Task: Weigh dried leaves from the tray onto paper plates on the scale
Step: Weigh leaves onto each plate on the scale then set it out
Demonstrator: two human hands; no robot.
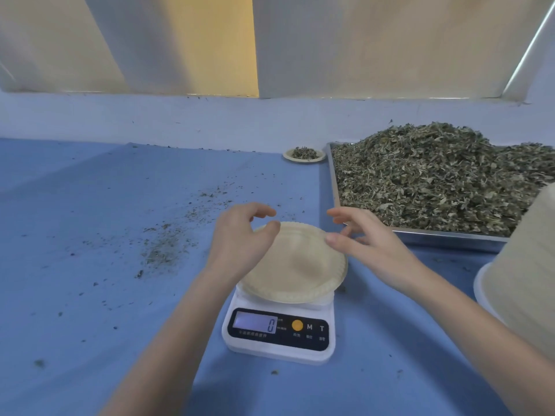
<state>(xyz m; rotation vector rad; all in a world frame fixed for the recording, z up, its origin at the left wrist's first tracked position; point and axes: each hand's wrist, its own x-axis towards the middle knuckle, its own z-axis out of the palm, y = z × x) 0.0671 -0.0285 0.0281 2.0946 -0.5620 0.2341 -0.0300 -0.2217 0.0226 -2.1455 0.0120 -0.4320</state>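
An empty cream paper plate (295,267) lies on a white digital scale (280,331) whose display reads 0. My left hand (240,240) hovers over the plate's far left rim, fingers loosely curved, thumb tip at the rim, nothing pinched. Over the far right rim is my right hand (368,246), its thumb touching the edge and its fingers spread above it. A metal tray (435,234) at the right holds a big heap of dried leaves (435,178).
A small paper plate with dried leaves (304,154) sits at the back beside the tray. A tall stack of paper plates (522,265) stands at the right edge. Leaf crumbs (165,244) are scattered over the blue tabletop left of the scale.
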